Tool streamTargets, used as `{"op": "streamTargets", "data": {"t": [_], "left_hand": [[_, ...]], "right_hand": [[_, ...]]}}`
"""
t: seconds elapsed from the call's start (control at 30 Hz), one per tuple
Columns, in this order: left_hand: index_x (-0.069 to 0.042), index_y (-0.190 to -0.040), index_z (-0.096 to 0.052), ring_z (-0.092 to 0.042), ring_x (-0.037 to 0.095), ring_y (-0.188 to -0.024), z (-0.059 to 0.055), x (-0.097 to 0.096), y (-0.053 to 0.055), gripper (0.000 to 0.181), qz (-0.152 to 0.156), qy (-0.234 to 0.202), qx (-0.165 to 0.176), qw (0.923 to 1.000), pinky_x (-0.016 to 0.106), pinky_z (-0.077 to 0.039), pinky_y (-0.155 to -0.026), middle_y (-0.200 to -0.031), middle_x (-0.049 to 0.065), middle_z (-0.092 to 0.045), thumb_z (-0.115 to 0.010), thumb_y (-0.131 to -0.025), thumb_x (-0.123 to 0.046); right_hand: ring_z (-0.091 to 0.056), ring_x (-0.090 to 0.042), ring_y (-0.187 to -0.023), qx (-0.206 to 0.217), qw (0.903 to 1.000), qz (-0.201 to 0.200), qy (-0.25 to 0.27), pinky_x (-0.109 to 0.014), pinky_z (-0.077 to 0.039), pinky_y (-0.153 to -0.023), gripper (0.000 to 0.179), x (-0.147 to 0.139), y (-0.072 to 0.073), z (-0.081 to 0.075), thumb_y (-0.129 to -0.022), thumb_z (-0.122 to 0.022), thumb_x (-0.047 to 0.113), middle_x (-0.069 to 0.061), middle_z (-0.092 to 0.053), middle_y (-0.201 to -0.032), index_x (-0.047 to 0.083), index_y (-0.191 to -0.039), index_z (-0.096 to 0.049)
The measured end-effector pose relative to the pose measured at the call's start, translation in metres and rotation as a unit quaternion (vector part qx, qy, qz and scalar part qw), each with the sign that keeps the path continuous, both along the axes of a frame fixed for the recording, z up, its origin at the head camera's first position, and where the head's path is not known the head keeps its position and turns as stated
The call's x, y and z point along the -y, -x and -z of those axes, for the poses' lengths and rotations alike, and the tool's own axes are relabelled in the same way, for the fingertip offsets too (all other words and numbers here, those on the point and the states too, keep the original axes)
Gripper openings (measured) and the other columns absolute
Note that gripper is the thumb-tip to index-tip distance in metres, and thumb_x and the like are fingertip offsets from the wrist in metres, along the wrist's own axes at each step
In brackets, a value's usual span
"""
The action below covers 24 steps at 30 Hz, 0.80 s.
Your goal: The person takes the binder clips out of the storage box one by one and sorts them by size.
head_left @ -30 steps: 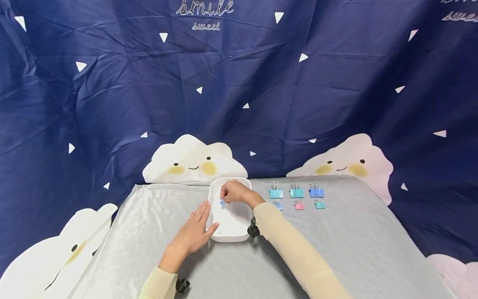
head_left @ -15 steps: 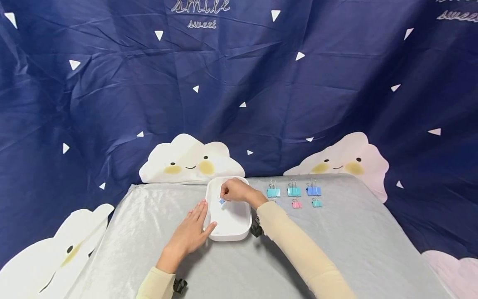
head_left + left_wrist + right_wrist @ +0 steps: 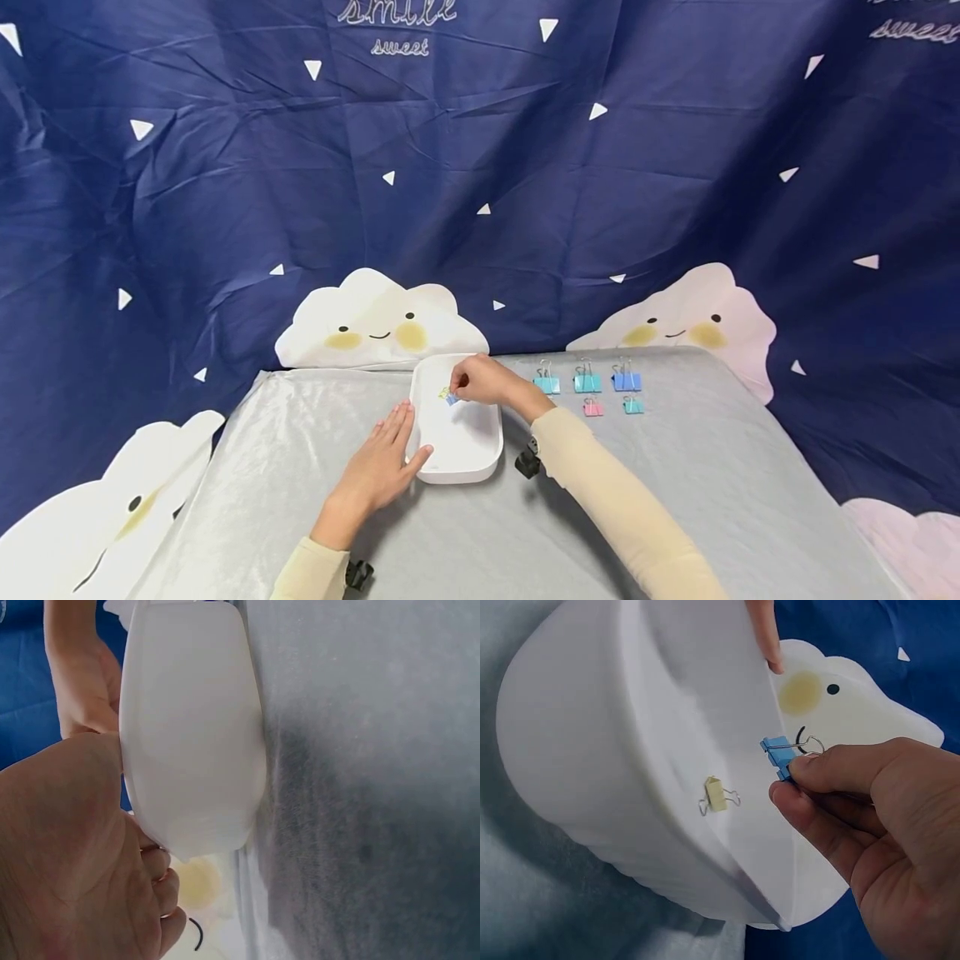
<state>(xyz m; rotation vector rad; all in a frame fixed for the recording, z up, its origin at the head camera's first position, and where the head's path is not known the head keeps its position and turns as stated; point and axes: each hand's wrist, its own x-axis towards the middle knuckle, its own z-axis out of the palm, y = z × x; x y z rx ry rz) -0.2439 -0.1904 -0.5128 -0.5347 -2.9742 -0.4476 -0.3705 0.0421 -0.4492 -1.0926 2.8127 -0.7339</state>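
My right hand (image 3: 491,383) is over the far part of a white tray (image 3: 459,460). Between thumb and index finger it pinches a small blue binder clip (image 3: 780,754), whose wire handle shows in the right wrist view. Inside the tray lies a yellow binder clip (image 3: 715,795), also seen as a small yellow patch beside the blue one in the head view. With fingers straight, my left hand (image 3: 378,467) rests against the tray's left rim. In the left wrist view, the tray's outer wall (image 3: 195,727) fills the middle, and the tray's inside is hidden there.
Right of the tray, larger binder clips stand in a row: two teal ones (image 3: 587,383) and a blue one (image 3: 627,382). Nearer lie a small pink clip (image 3: 593,407) and a small teal clip (image 3: 633,406). Grey cloth (image 3: 720,483) covers the table; a dark blue curtain (image 3: 525,167) hangs behind.
My right hand has shifted slightly right with the blue clip, and the yellow clip now shows beside it. The left hand stays at the rim. The head view has turned slightly right.
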Motion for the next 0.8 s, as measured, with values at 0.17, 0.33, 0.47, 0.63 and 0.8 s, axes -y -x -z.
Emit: {"op": "streamTargets", "data": {"t": [0.17, 0.33, 0.47, 0.63, 0.8], "left_hand": [[0.004, -0.166, -0.026, -0.027, 0.038, -0.163, 0.0, 0.0, 0.0, 0.083, -0.001, 0.003, 0.0, 1.0, 0.055, -0.028, -0.133, -0.176, 0.02, -0.025, -0.046, -0.111, -0.054], [0.004, -0.167, -0.024, -0.025, 0.038, -0.164, 0.0, 0.0, 0.0, 0.083, -0.001, 0.004, 0.01, 0.9999, 0.055, -0.027, -0.134, -0.177, 0.02, -0.022, -0.045, -0.111, -0.054], [0.004, -0.167, -0.024, -0.026, 0.038, -0.164, -0.001, 0.0, 0.0, 0.083, -0.003, -0.002, 0.011, 0.9999, 0.056, -0.026, -0.134, -0.176, 0.021, -0.022, -0.046, -0.111, -0.053], [0.003, -0.167, -0.023, -0.025, 0.036, -0.164, -0.002, -0.001, 0.001, 0.083, -0.005, -0.001, 0.016, 0.9999, 0.054, -0.025, -0.134, -0.177, 0.019, -0.021, -0.046, -0.111, -0.053], [0.005, -0.166, -0.027, -0.027, 0.038, -0.163, -0.001, -0.001, -0.001, 0.082, -0.002, -0.006, 0.006, 1.0, 0.056, -0.028, -0.133, -0.176, 0.021, -0.024, -0.048, -0.111, -0.052]], "right_hand": [[-0.063, -0.004, -0.077, -0.006, 0.9999, -0.007, 0.013, -0.021, -0.056, -0.075, 0.009, -0.007, -0.007, -0.006, -0.092, -0.077, 0.005, 0.002, -0.076, -0.085, 0.012, -0.086, -0.078], [-0.067, -0.004, -0.078, -0.014, 0.9995, -0.018, 0.022, -0.02, -0.058, -0.076, 0.009, -0.016, -0.014, -0.01, -0.092, -0.077, 0.006, 0.002, -0.078, -0.086, 0.012, -0.087, -0.079], [-0.07, -0.004, -0.079, -0.016, 0.9992, -0.018, 0.032, -0.02, -0.059, -0.075, 0.008, -0.023, -0.019, -0.013, -0.094, -0.077, 0.006, 0.002, -0.079, -0.087, 0.012, -0.088, -0.079], [-0.069, -0.004, -0.079, -0.012, 0.9989, -0.012, 0.043, -0.02, -0.059, -0.074, 0.008, -0.035, -0.025, -0.017, -0.094, -0.077, 0.006, 0.002, -0.078, -0.087, 0.012, -0.09, -0.079], [-0.068, -0.004, -0.078, -0.011, 0.9984, -0.003, 0.055, -0.02, -0.059, -0.073, 0.009, -0.049, -0.03, -0.02, -0.095, -0.076, 0.006, 0.002, -0.077, -0.087, 0.012, -0.09, -0.079]]}}
